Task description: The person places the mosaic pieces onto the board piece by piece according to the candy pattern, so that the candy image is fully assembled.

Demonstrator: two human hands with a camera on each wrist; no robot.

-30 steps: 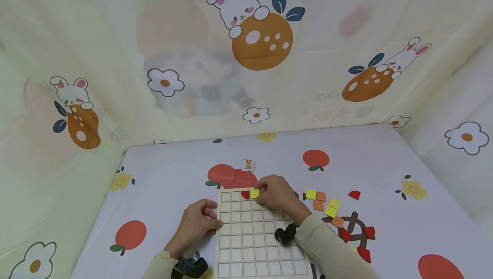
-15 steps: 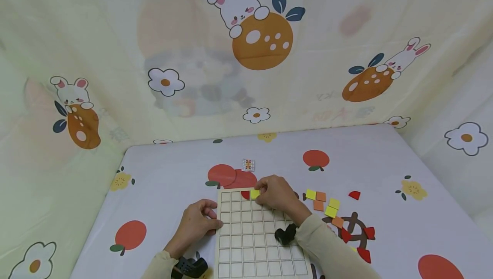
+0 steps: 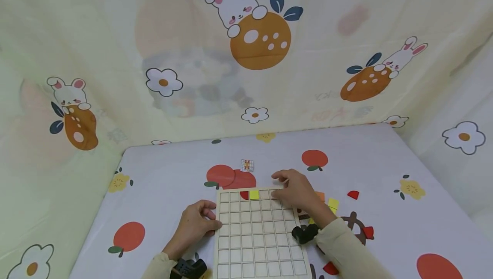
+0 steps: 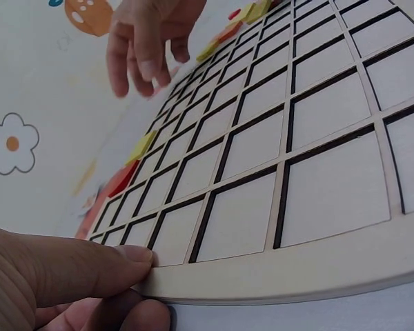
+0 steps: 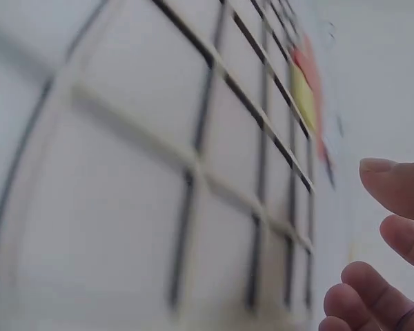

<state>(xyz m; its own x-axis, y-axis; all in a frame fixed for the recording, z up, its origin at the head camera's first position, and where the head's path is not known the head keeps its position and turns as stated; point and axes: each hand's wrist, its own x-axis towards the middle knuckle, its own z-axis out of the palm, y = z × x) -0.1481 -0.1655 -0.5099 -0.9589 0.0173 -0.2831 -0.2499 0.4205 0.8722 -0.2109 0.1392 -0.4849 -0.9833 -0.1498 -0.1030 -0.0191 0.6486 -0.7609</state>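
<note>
At the left, one black device [image 3: 188,268] is sitting on the wrist of the left hand [image 3: 198,221]. That hand's fingers are pinching the left edge of one grid board [image 3: 247,241], the thumb resting on the rim, the others curling below. The board is lying flat on the table [image 3: 173,176]. In its far row, one red piece [image 3: 244,195] is occupying the third compartment from the left; beyond it, one small patterned card [image 3: 247,165] is lying on the table. One yellow square [image 3: 254,194] is filling the fourth compartment. The right hand [image 3: 298,189] is hovering over the board's far right part, its fingers spreading well apart and holding nothing; a second black device [image 3: 305,233] is sitting on that wrist. Farther right, one orange piece [image 3: 320,196] is peeking out, at least one loose yellow piece [image 3: 333,204] is showing, and three red wedges [image 3: 353,194] are lying scattered. The right arm is hiding any exact orange or yellow count.
</note>
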